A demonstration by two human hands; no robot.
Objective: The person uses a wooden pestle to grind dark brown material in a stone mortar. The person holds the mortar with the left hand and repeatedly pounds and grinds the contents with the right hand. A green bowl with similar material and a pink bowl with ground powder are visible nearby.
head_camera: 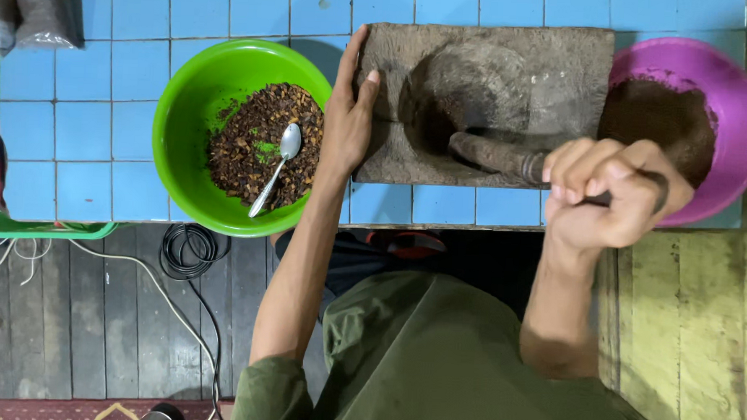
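Stone pestle (pixel 498 154) lies slanted in the hollow of the stone slab (pixel 487 102) on blue tiles; looks heavy, rigid, rough; right hand (pixel 613 195) clenches its handle end; left hand (pixel 350 117) rests flat, open, against the slab's edge.

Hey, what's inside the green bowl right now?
The green bowl holds a heap of dark brown coarse bits with a metal spoon resting on top, bowl end up. Some green base shows through; whatever lies under the heap is covered.
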